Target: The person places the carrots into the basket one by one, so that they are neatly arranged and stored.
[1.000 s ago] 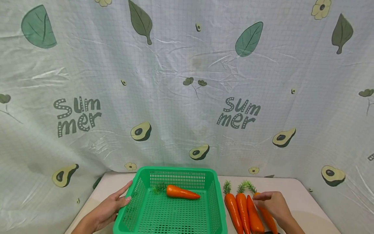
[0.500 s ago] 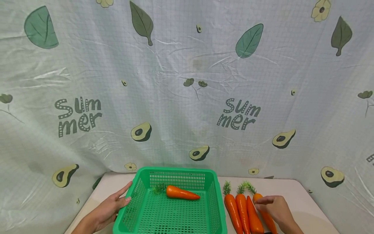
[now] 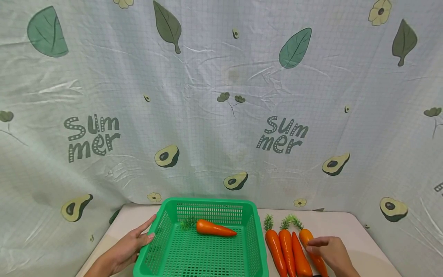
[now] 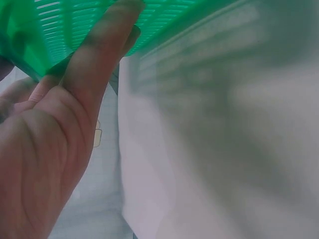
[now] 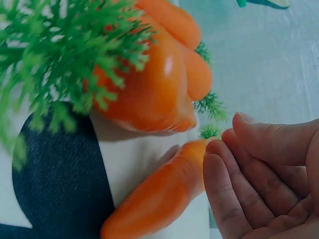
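The right hand (image 3: pixel 330 250) has eased nearer the person, down the outermost carrot (image 3: pixel 305 235), fingers loosely bent, gripping nothing; the left hand (image 3: pixel 129 244) rests against one green basket (image 3: pixel 211 199); pale bench (image 3: pixel 339 221), printed curtain (image 3: pixel 200 123) behind; one carrot inside (image 3: pixel 214 228), four carrots (image 3: pixel 287 248) beside.

Wrinkled pale grey-green curtain (image 3: pixel 194 123) printed with avocados (image 3: pixel 167 156), leaves (image 3: pixel 295 48) and "summer" lettering (image 3: pixel 282 134), glossy highlights along its creases, off-white tabletop (image 3: pixel 340 223) with rounded corners.
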The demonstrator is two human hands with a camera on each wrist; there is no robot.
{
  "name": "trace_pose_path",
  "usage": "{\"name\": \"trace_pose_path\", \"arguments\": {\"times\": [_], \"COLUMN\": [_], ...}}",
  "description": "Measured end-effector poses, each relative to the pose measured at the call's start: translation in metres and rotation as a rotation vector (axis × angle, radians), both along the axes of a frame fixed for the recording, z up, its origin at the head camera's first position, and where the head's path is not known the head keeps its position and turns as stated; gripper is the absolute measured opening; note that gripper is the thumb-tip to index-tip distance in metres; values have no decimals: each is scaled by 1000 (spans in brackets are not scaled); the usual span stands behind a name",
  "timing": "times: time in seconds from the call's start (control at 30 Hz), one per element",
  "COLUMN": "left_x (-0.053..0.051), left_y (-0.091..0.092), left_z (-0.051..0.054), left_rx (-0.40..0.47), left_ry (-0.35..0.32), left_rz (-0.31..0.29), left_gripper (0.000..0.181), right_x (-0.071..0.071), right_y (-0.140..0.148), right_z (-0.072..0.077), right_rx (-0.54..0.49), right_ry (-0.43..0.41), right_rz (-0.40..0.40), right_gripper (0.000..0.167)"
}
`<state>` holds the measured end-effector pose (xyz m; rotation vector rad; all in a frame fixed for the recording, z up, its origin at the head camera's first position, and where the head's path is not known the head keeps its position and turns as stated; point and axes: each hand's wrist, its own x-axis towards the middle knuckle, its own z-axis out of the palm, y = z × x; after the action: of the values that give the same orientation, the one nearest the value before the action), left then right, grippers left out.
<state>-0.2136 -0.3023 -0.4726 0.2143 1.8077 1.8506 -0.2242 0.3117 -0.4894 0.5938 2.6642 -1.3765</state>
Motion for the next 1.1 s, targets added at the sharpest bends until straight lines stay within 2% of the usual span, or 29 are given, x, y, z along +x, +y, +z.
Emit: {"name": "trace_pose_path", "arguments": {"times": [0.27,0.47,0.73,0.97,1.1], "left_x": [-1,-2,-2,-1,-1], "left_y": [-1,-2,-1,-1,-1], "left_z": [-1,-1,-2,-3,-2], "left_rx": [4,22,12,-5,-14], "left_ry": [2,-1,-6,-13,-11], "left_rz": [-12,-27,-17,-2,3], "left_gripper": [87,88,88,88,89], "right_x": [2,5,5,7,7], "right_y": [12,17,20,18,15], "right_z": [-7,-8,-11,-17,-21], "right_rx": [-4,-2,-10,103,97], "right_ry": [-19,2,8,-47,-84], "right_rz": [16,19,-39,-65,-83], "right_gripper": [24,26,29,41,49]}}
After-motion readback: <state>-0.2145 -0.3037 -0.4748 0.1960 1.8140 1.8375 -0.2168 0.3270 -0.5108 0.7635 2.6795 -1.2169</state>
